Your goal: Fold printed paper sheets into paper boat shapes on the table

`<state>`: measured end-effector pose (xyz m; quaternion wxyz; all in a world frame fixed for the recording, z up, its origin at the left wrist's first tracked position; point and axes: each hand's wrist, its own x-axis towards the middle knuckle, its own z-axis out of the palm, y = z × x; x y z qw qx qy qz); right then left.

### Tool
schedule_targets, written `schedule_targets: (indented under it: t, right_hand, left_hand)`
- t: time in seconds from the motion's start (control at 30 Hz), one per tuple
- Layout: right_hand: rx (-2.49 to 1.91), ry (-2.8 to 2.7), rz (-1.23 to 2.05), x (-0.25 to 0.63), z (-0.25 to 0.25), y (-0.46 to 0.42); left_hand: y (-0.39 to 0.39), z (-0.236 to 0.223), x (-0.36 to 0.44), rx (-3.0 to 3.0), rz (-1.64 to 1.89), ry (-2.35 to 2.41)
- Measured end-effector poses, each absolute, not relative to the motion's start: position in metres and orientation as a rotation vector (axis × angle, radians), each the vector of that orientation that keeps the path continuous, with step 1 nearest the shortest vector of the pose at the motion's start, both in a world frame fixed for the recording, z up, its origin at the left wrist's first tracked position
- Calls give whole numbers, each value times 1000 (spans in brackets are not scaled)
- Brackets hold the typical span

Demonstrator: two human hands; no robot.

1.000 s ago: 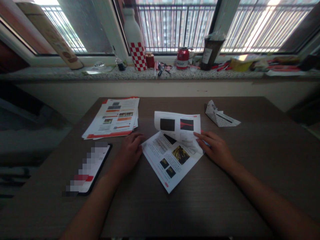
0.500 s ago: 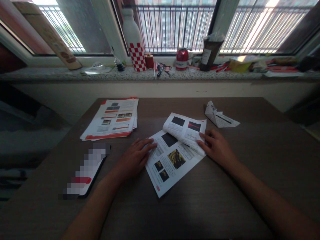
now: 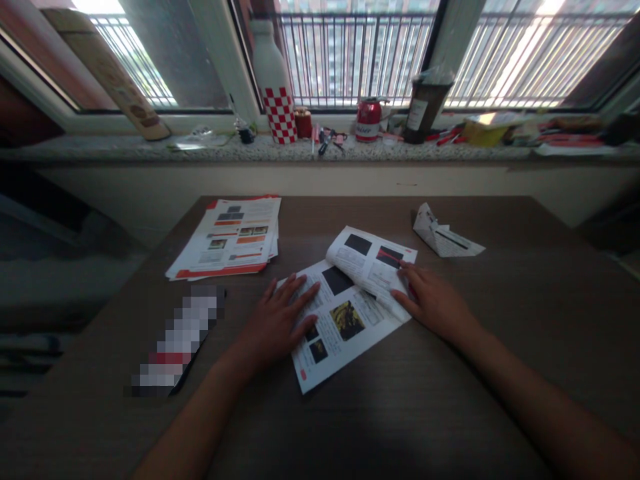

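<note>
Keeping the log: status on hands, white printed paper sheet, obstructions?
Left hand spread on white printed paper sheet. Right hand on its curled-over part. White dark-printed folded-paper piece apart, seemingly not obstructing.

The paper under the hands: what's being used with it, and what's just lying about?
In use:
printed sheet, partly folded over
left hand, resting on it
right hand, touching its folded part

Lying about, it seems:
phone
paper stack
paper shape
bottle
red can

Smooth paper sheet [image 3: 347, 317], matt wood-grain tabletop [image 3: 525, 287], stone sill [image 3: 210, 154]
</note>
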<state>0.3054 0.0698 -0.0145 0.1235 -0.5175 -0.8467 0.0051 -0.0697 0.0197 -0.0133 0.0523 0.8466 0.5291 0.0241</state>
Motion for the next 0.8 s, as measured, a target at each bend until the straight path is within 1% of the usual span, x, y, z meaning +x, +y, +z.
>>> schedule_targets:
  t: [0.1,0.23,0.37,0.57,0.7,0.8]
  right_hand:
    - [-1597,-2450,22,308,-16,70]
    - [-1592,-2477,76,311,-12,69]
    - [-1614,-2506,107,313,-9,69]
    - [-1677,-2466,51,319,-12,72]
    - [-1582,-2467,-14,319,-15,73]
    - [-1489,-2487,25,318,-18,72]
  left_hand:
    - [21,-12,-75,2550,47,1571]
    - [23,-10,-80,2555,66,1537]
    - [26,-11,-82,2574,145,1591]
    - [29,-14,-85,2578,265,1675]
    - [28,-11,-85,2589,252,1702]
    - [27,-10,-85,2589,227,1735]
